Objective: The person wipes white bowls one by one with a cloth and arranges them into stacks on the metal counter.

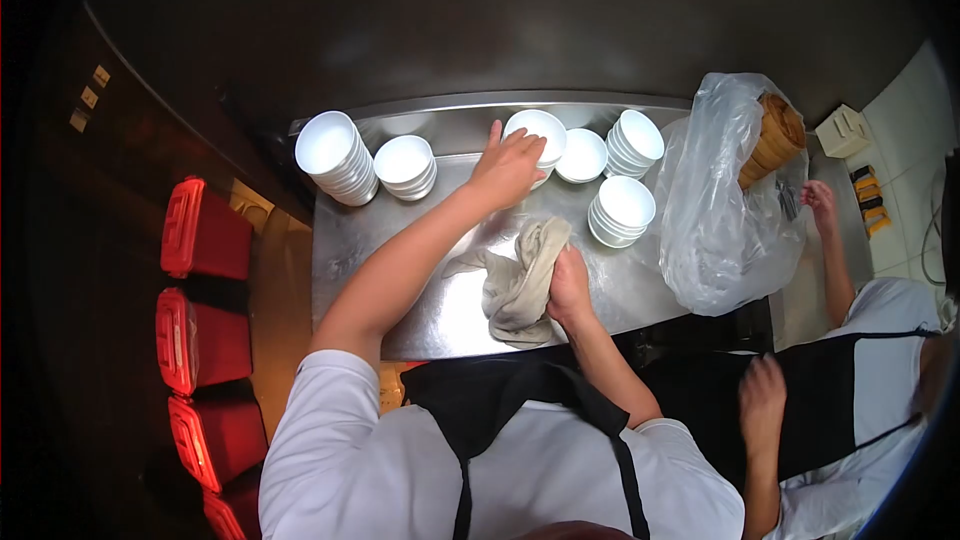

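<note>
My left hand [508, 166] reaches across the steel table to a white bowl [537, 124] near the back edge. The thumb is at the bowl's left side and the fingers lie over its near rim, covering part of its mouth. My right hand [570, 286] is closed around a bunched beige cloth [524, 285], which rests on the tabletop close to my apron. Just right of the left hand's bowl stands another white bowl [581, 155]. Two bowl stacks [634, 135] [625, 208] are farther right.
Left on the steel table [400, 250] are a tall bowl stack [330, 145] and a shorter one [405, 162]. A clear plastic bag [700, 220] with bamboo steamers [775, 140] lies right, beside a co-worker's hands [818, 196] [763, 390]. Red lidded bins [208, 230] line the left.
</note>
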Demonstrator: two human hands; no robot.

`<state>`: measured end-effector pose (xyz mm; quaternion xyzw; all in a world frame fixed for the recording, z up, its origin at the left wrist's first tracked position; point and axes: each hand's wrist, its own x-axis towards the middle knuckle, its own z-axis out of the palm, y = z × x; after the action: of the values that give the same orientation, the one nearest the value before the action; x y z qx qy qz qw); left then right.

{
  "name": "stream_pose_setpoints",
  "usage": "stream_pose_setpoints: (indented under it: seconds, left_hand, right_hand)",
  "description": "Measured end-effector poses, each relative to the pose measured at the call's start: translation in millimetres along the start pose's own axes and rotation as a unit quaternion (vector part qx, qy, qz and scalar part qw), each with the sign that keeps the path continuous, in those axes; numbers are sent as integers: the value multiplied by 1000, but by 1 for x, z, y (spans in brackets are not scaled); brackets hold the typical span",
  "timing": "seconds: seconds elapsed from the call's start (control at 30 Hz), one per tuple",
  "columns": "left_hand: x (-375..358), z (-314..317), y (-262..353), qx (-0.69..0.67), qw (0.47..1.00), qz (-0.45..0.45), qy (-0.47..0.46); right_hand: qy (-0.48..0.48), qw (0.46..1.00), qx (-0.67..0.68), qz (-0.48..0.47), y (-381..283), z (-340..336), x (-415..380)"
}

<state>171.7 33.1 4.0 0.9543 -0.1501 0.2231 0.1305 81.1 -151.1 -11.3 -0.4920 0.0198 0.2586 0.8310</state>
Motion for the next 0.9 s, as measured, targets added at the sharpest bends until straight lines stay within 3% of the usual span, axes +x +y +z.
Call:
stream_pose_setpoints:
  seconds: [0.1, 0.33, 0.4, 0.5, 0.57, 0.63, 0.67, 0.73, 0.77, 0.8, 0.83, 0.9]
  left_hand:
    - [33, -16, 14, 27, 952, -105, -286]
    - [32, -9, 10, -108, 973, -177, -103]
    - [23, -27, 20, -188, 963, -193, -10]
    - [-9, -62, 50, -348, 905, -244, 22]
    - [-48, -57, 79, -339, 908, -246, -22]
    - [-85, -47, 104, -301, 920, -252, -5]
    - [-92, -55, 98, -350, 908, -228, -41]
    - [-103, -55, 104, -491, 837, -239, 13]
    - [-111, -53, 110, -558, 792, -245, 42]
    - [-114, -50, 115, -584, 774, -228, 87]
    - [-117, -47, 115, -589, 761, -251, 103]
    - [-120, -42, 112, -597, 735, -292, 131]
  right_hand:
    - [15, 1000, -3, -4, -3, -3, -6]
    - [69, 994, 83, -5, -3, -31, -5]
    - [99, 986, 60, -123, -1, -25, -4]
    - [79, 958, -57, -270, -11, -6, -8]
    - [7, 907, -205, -368, -12, 9, -1]
    - [47, 761, -436, -479, -32, 23, 5]
    - [-3, 786, -414, -459, -43, 27, 10]
    - [-64, 922, -285, -253, -61, 27, 17]
    - [-93, 963, -216, -134, -64, 28, 19]
    - [-96, 984, -89, -121, -60, 33, 24]
    - [-81, 982, -86, -144, -62, 40, 20]
    - [-12, 957, -230, -177, -44, 43, 22]
